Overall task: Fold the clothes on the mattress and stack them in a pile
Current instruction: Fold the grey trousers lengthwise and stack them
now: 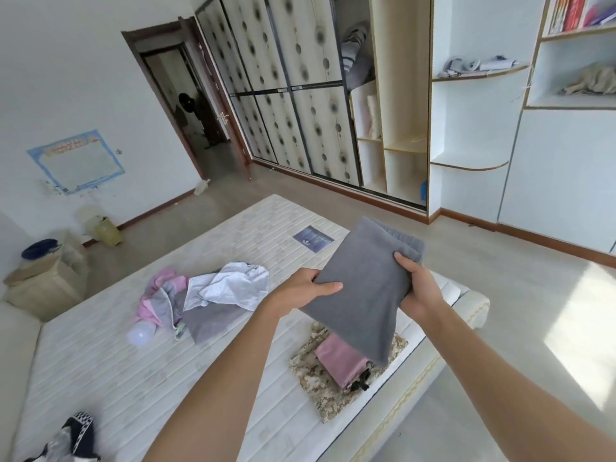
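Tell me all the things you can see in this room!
Grey folded garment: one, held above the pile.
Pink folded garment: one, on the camouflage garment.
Camouflage garment: one, bottom of the pile, near mattress edge.
Unfolded clothes: one heap, white, pink, grey, mid-mattress.
Dark patterned clothing: one, mattress's near left corner.
Mattress: one, white.
Wardrobe: one, patterned sliding doors.
Shelves: white, right wall.
Doorway: one, dark frame.
Left hand: grips the grey garment.
Right hand: grips the grey garment.
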